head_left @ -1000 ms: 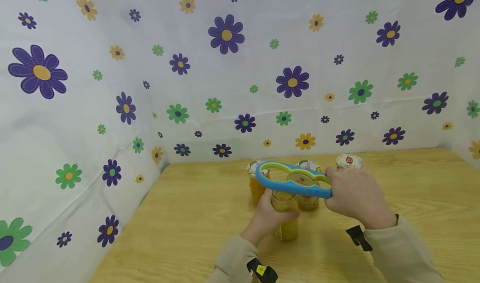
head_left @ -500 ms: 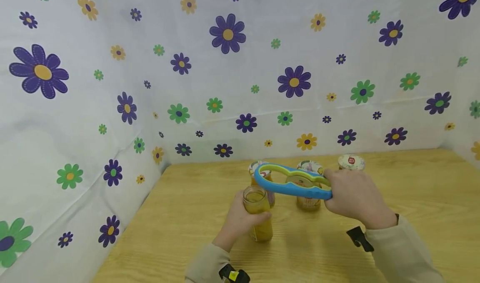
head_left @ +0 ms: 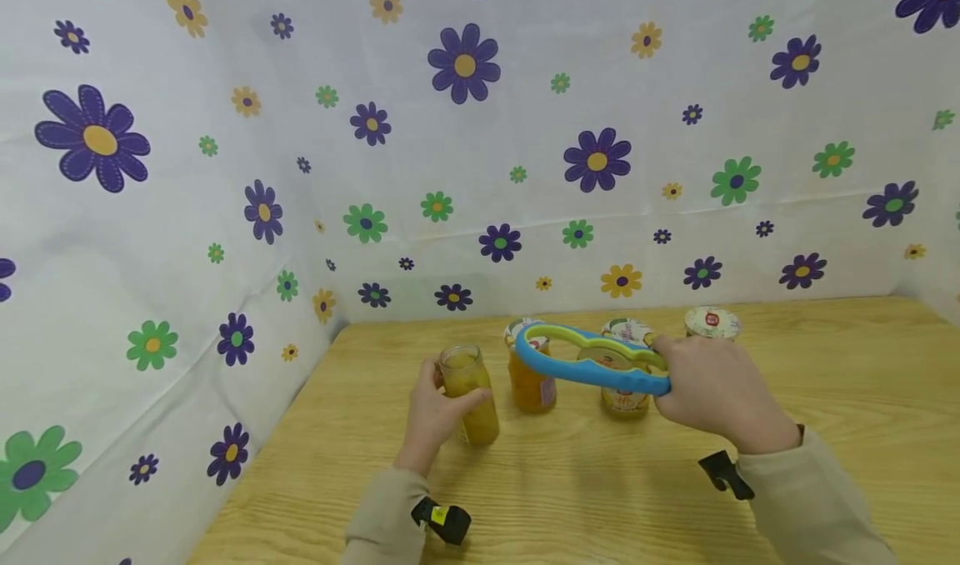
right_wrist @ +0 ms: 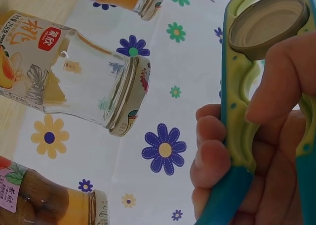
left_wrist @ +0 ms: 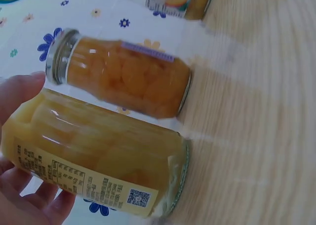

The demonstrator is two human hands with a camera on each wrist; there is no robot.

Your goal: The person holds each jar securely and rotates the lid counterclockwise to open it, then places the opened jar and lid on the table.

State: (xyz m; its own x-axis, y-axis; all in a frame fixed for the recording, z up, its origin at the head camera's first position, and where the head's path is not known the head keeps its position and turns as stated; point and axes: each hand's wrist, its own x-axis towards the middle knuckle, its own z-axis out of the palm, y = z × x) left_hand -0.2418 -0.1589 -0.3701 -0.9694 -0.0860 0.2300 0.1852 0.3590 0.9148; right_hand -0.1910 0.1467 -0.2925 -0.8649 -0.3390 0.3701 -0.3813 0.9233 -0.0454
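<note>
My left hand (head_left: 431, 415) grips a lidless glass jar of yellow fruit (head_left: 480, 419), left of the other jars. Its mouth is uncovered and it leans slightly; whether its base touches the table I cannot tell. My right hand (head_left: 720, 390) holds a blue and green jar opener (head_left: 592, 371) by its handles, above the table. In the right wrist view a metal lid (right_wrist: 269, 22) sits inside the opener's loop, underside showing, with my thumb close by it. Behind the opener stands a capped jar with a peach label (head_left: 626, 404).
A capped jar of orange fruit (head_left: 532, 386) stands between the yellow jar and the peach-label jar. Another capped jar (head_left: 712, 322) is at the right, mostly behind my right hand. A flowered cloth (head_left: 450, 173) hangs along the wooden table's (head_left: 570, 482) back and left edges.
My left hand has carried the lidless jar leftward and a bit farther back, out from under the opener. The orange jar is now in fuller view. My right hand has hardly moved.
</note>
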